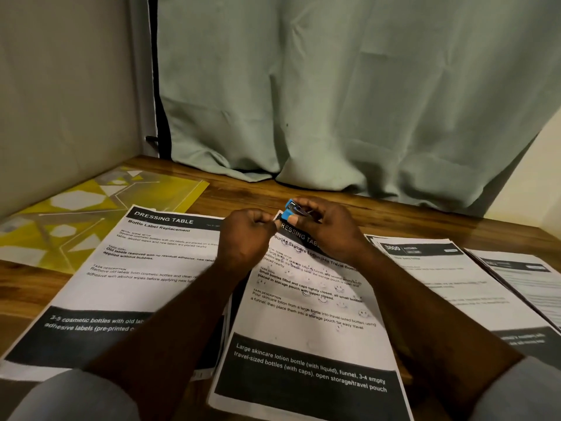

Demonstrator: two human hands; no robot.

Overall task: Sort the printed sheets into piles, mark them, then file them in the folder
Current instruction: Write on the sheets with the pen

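Right hand (328,229): closed round a small blue stapler (292,207), its mouth at the far corner of the middle pile (309,323). Left hand (246,238): fingers curled, pinching that same corner, just left of the stapler. I cannot tell whether the corner is fully seated in the mouth.

Risks, as I judge them:
- The left fingertips sit almost against the stapler; a hard squeeze could nip them.
- If the pinched sheets are not squared, the staple may miss the lower ones.
- The middle pile overlaps the left pile (145,268) beneath my left forearm, so a neighbouring sheet could get caught up.
- The corner is lifted off the counter (303,189); it may slip or crease.

The folder (76,220), yellow, lies well to the left of the left hand, with no sheets seen in it.

Legible writing:
- Left pile: "DRESSING TABLE", "Bottle Label Replacement".
- Middle pile: "Pouring Skincare Lotion into Travel…", and the footer "Large skincare lotion bottle (with liquid), funnel, 3-4 empty travel-sized bottles (with caps), open storage/travel pouch".
- The pile right of the right hand, the kitchen pile (440,278): "3800 KITCHEN"; the rest is blurred.
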